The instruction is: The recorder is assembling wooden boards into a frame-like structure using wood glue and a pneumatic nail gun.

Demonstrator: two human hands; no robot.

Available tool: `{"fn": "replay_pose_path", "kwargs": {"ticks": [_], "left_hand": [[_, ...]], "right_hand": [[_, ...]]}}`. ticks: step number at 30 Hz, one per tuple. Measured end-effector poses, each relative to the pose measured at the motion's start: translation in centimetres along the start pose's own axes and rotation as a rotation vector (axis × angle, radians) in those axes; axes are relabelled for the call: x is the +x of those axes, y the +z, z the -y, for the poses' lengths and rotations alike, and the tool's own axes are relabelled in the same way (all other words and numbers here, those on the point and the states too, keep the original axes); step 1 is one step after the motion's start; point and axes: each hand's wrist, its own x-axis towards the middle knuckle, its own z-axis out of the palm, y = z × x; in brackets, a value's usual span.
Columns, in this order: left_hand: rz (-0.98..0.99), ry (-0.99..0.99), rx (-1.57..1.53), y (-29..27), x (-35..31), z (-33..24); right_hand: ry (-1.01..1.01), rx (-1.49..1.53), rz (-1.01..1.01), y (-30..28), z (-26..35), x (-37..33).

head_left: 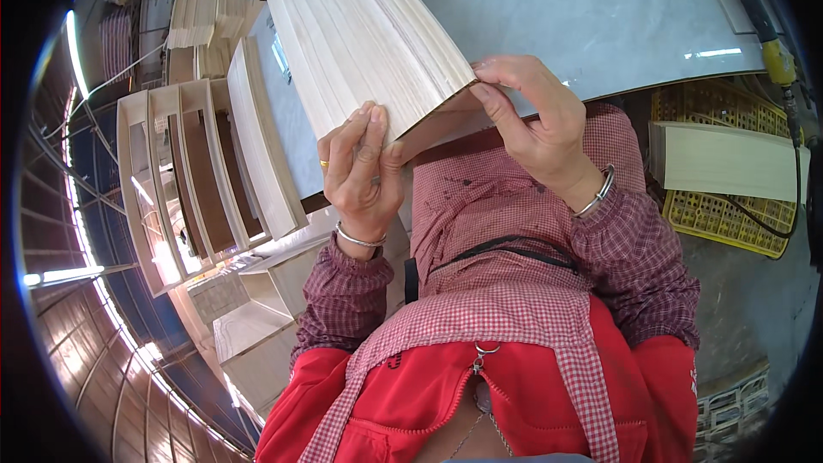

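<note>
A long pale wooden board (351, 30) with visible grain extends from my hands toward the far edge of the view. Its near end overhangs the front of the glossy grey-blue tabletop (549, 9), above my lap. My left hand (364, 167) is closed on the near left corner, fingers on the upper face and thumb by the end edge. At the near right corner, my right hand (540, 124) pinches the board between thumb and fingers. Below that edge a darker wooden surface shows; I cannot tell whether it is a separate piece.
Wooden frames with slots (193, 176) stand at the left, near stacked pale boards (195, 0). Yellow plastic crates (729, 227) sit at the right, with a pale board stack (729, 163) on them. A black-and-yellow power tool (776, 60) with a cord lies at the table's right edge.
</note>
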Motion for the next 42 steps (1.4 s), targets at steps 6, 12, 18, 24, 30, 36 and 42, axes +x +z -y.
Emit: {"fn": "replay_pose_path", "kwargs": {"ticks": [6,12,18,24,30,36,42], "left_hand": [[0.008,-0.014,-0.007,-0.3,0.2,-0.3],[0.019,-0.024,-0.008,-0.6,0.1,-0.2],[0.008,-0.024,-0.019,-0.6,-0.1,-0.1],[0.011,-0.025,0.004,-0.5,0.1,-0.2],[0.016,-0.012,0.011,-0.7,-0.2,0.1],[0.013,-0.006,0.012,-0.8,-0.7,0.5],[0.006,-0.008,0.005,-1.2,-1.2,0.6]], "right_hand": [[-0.062,-0.062,0.012,-0.4,0.3,0.3],[-0.133,-0.073,0.015,-0.4,0.1,0.6],[-0.189,-0.089,-0.007,-0.2,-0.3,0.5],[-0.143,-0.112,0.021,-0.5,0.0,0.4],[0.054,0.047,0.127,-1.0,0.4,0.7],[0.131,0.210,0.208,-1.2,0.4,2.0],[0.130,0.202,0.426,-1.7,0.4,3.0]]}}
